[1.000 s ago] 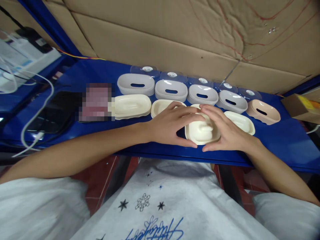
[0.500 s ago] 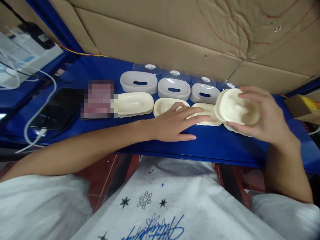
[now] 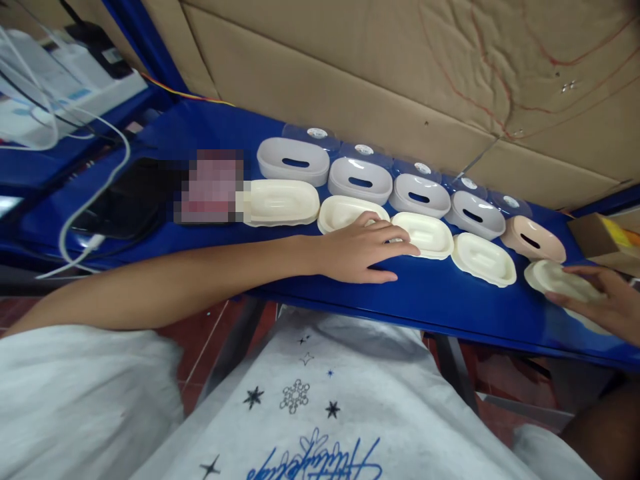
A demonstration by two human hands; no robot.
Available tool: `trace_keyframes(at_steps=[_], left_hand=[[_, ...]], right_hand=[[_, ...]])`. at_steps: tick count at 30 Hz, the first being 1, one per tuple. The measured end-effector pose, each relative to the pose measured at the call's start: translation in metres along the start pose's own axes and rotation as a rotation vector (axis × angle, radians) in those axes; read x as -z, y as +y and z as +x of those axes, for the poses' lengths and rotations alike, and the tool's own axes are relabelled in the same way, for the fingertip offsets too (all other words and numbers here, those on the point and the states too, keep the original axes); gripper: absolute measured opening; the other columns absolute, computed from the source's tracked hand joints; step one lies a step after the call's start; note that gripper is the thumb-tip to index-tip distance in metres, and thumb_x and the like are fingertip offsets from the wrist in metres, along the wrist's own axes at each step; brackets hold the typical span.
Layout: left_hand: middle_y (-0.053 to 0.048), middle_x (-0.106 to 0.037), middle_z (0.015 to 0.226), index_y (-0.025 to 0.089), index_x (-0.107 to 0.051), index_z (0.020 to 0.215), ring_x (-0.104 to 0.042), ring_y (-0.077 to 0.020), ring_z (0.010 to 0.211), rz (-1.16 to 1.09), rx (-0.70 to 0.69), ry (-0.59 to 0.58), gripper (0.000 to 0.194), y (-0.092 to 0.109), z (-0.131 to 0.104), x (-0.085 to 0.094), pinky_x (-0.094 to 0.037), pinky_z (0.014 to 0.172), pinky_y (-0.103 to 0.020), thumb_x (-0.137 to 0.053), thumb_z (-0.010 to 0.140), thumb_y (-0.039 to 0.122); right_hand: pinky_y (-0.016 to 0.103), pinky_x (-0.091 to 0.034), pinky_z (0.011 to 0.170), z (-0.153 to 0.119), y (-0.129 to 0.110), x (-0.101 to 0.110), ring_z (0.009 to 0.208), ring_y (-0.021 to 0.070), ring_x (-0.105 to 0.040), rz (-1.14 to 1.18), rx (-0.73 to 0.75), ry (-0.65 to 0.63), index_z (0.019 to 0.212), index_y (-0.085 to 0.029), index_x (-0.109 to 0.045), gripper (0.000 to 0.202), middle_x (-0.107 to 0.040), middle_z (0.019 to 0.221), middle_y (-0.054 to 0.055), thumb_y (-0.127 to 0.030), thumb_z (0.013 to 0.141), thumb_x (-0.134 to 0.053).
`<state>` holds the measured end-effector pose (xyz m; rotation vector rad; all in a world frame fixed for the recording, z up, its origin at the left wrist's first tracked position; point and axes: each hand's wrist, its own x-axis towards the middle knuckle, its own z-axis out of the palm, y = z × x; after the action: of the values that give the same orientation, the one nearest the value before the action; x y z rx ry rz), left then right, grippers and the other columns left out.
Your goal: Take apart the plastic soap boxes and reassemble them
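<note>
My right hand (image 3: 603,293) is wrapped round a cream tray (image 3: 565,281) at the right end of the blue table. My left hand (image 3: 363,250) has its fingers spread, resting over the second and third cream trays (image 3: 433,237) from the left. Another cream tray (image 3: 484,259) lies between my hands, and one more (image 3: 280,202) sits at the left of the row. Behind them stand several pale grey slotted bowls (image 3: 419,195) and a peach one (image 3: 534,239).
Clear lids (image 3: 313,139) with round labels lie behind the bowls, along a cardboard wall (image 3: 350,80). A black phone-like object (image 3: 130,200), white cables and a blurred pink item (image 3: 213,187) are at left. A cardboard box (image 3: 605,240) stands at far right.
My right hand has moved right and down to the table with the cream piece, uncovering the fourth tray and bowls behind. The view has shifted slightly; my left hand stays over the trays.
</note>
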<state>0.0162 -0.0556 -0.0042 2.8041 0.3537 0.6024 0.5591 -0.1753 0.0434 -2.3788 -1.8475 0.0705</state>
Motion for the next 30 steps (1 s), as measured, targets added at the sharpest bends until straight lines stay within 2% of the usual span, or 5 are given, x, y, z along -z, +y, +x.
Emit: trace_keyframes(at_steps=[4, 14, 18, 22, 30], left_hand=[[-0.016, -0.065, 0.149, 0.025, -0.062, 0.147, -0.062, -0.0345, 0.135, -0.027, 0.025, 0.008, 0.043, -0.002, 0.001, 0.000, -0.033, 0.115, -0.051, -0.059, 0.106, 0.038], [-0.014, -0.067, 0.145, 0.023, -0.071, 0.133, -0.063, -0.0330, 0.133, -0.039, 0.005, 0.042, 0.031, 0.004, 0.002, 0.004, -0.034, 0.114, -0.050, -0.061, 0.107, 0.036], [-0.012, -0.068, 0.145, 0.025, -0.073, 0.128, -0.063, -0.0320, 0.133, -0.037, -0.005, 0.056, 0.027, 0.006, 0.002, 0.005, -0.033, 0.115, -0.050, -0.062, 0.107, 0.037], [-0.011, -0.069, 0.142, 0.026, -0.074, 0.125, -0.063, -0.0302, 0.130, -0.022, 0.000, 0.043, 0.025, 0.006, 0.002, 0.004, -0.032, 0.117, -0.049, -0.061, 0.107, 0.037], [-0.011, -0.072, 0.137, 0.025, -0.075, 0.121, -0.065, -0.0285, 0.127, -0.015, -0.043, 0.016, 0.023, 0.005, -0.001, 0.001, -0.029, 0.118, -0.049, -0.059, 0.107, 0.036]], right_hand=[[0.059, -0.061, 0.096, 0.013, 0.002, -0.014, 0.122, 0.0469, -0.073, 0.129, -0.035, -0.182, 0.115, -0.044, -0.069, 0.066, -0.073, 0.135, 0.008, -0.072, 0.059, -0.088], [0.059, -0.052, 0.114, 0.016, -0.033, -0.009, 0.139, 0.0444, -0.065, 0.202, 0.113, -0.203, 0.122, -0.047, -0.067, 0.060, -0.065, 0.154, 0.004, -0.062, 0.068, -0.086], [0.053, -0.035, 0.129, 0.021, -0.026, -0.020, 0.157, 0.0385, -0.048, 0.188, 0.153, 0.032, 0.124, -0.048, -0.064, 0.052, -0.062, 0.152, 0.006, -0.065, 0.076, -0.075], [0.054, -0.031, 0.129, 0.024, -0.017, -0.040, 0.164, 0.0379, -0.035, 0.126, -0.005, 0.303, 0.136, -0.040, -0.062, 0.063, -0.052, 0.158, 0.015, -0.076, 0.084, -0.060], [0.056, -0.035, 0.125, 0.023, -0.037, -0.063, 0.161, 0.0378, -0.040, 0.143, 0.078, 0.317, 0.137, -0.030, -0.063, 0.064, -0.056, 0.157, 0.018, -0.068, 0.086, -0.064]])
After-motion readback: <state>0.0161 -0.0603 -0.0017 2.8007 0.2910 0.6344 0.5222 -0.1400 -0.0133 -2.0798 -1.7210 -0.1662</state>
